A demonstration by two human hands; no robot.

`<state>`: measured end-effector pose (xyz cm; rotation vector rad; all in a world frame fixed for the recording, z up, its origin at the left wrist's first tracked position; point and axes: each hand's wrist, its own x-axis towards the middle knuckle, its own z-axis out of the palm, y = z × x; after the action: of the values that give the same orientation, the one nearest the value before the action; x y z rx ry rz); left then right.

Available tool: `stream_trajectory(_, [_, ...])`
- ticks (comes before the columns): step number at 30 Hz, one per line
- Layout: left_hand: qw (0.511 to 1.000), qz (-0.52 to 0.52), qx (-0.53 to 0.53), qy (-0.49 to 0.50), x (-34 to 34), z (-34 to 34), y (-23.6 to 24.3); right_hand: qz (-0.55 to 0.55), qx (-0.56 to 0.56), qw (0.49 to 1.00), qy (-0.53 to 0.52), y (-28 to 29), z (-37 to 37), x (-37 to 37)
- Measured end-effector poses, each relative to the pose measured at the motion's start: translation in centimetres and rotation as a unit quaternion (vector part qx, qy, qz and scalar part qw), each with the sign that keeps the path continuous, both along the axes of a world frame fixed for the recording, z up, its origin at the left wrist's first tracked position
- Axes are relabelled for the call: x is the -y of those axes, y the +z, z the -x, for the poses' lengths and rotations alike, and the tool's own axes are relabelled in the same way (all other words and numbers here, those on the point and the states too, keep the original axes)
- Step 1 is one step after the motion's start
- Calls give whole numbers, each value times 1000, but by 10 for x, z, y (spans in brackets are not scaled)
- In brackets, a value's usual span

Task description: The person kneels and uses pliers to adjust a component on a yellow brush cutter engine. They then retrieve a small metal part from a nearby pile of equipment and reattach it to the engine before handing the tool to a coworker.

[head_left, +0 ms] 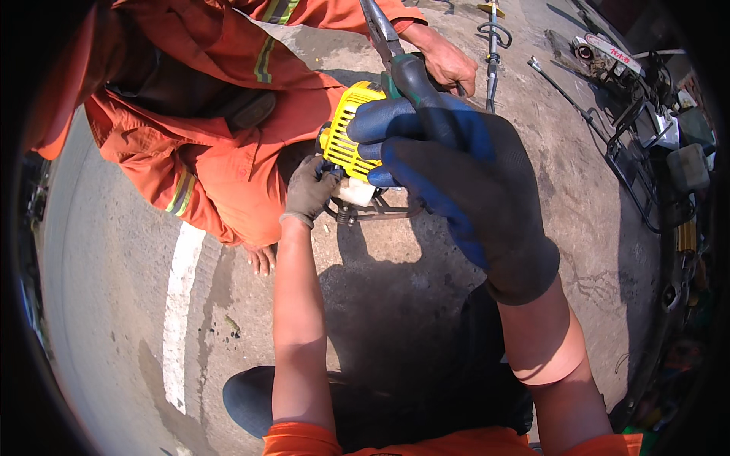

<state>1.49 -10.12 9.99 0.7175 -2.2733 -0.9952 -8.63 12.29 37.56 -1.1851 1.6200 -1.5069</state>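
A small engine (pixel 353 125) with a yellow slotted cover and a whitish tank (pixel 354 191) stands on the ground ahead of me. My left hand (pixel 310 190), in a grey glove, has its fingers closed on the engine's lower left side; the exact part under them is hidden. Raised close in front of me, my right hand (pixel 471 182) wears a blue and black glove. It grips pliers (pixel 414 80) by their dark green handles, jaws pointing up and away. The right hand and pliers cover the engine's right side.
A co-worker in orange coveralls (pixel 228 163) crouches at the far left, one bare hand (pixel 449 64) beyond the engine. A long-shafted tool (pixel 493 57) lies on the concrete behind. Along the right are a chainsaw (pixel 608 57), a black frame (pixel 635 182) and assorted gear.
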Motion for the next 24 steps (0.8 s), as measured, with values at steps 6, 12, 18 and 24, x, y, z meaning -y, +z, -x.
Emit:
stream_trajectory(6, [996, 59, -4, 67, -11, 5, -11, 58, -1, 998, 5, -12, 0, 0])
stream_trajectory(12, [998, 45, 44, -16, 9, 1, -9, 50, -77, 996, -4, -8, -7, -8])
stream_trajectory(18, [975, 146, -17, 164, -25, 15, -4, 137, -191, 972, 2, -18, -2, -6])
stream_trajectory(24, [985, -1, 16, 170, -35, 24, 11, 156, -226, 961, 30, -21, 4, -5])
